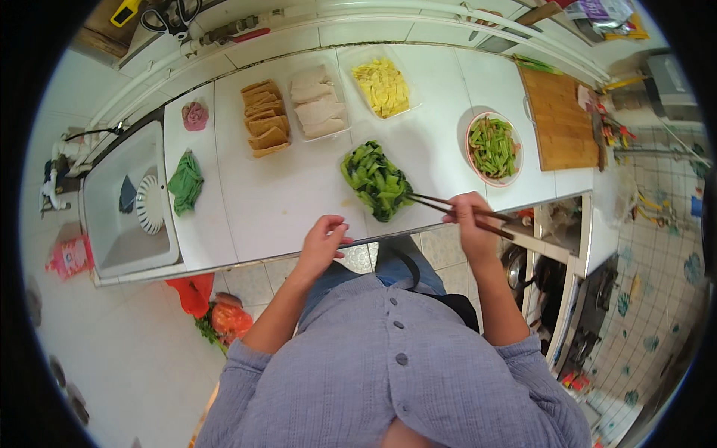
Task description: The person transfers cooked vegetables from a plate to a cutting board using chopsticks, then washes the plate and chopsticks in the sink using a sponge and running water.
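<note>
My right hand (pixel 475 227) grips a pair of dark chopsticks (pixel 487 218), whose tips touch the right side of a heap of cooked leafy greens (pixel 376 180). Whether a clear container lies under the greens is hard to tell. My left hand (pixel 324 242) is at the counter's front edge, fingers apart and slightly curled, holding nothing. Behind the greens are clear trays of yellow egg-like pieces (pixel 382 88), pale folded sheets (pixel 317 102) and brown tofu-like slices (pixel 265 117). A bowl of chopped green stalks (pixel 494 148) stands to the right.
A wooden cutting board (pixel 560 117) lies at the right of the white tiled counter (pixel 263 207). At the left are a green cloth (pixel 186 182), a pink cloth (pixel 195 116) and a sink (pixel 124 241) holding a white slotted dish (pixel 149 205). Pipes (pixel 313 22) run along the wall.
</note>
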